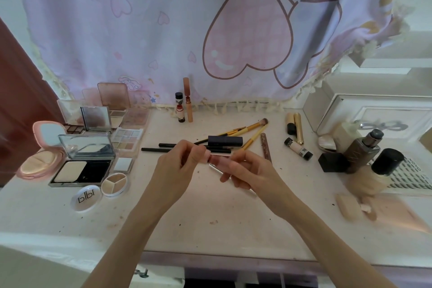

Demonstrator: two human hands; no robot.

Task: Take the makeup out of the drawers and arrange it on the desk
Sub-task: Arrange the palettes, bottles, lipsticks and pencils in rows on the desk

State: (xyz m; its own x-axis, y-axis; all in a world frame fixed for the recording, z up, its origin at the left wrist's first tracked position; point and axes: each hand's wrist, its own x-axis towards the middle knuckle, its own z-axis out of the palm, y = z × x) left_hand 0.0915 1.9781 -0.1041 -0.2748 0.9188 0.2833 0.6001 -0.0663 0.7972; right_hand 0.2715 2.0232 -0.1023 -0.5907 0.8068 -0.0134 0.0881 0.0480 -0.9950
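Note:
Both my hands meet over the middle of the white desk (210, 224). My left hand (177, 163) pinches the pale pink cap end of a small pink lip gloss tube (216, 159). My right hand (247, 170) grips the tube's darker pink body and also holds a thin clear stick under it. Behind the hands lie black pencils (163, 147), a dark rectangular case (225, 141) and yellow-handled brushes (247, 131).
Open powder compacts and eyeshadow palettes (86, 154) fill the left side. Two small bottles and a tall tube (184, 105) stand at the back by the curtain. Foundation bottles (364, 149), a black cube, gold tubes and lash strips sit right. An open drawer shows below the desk edge.

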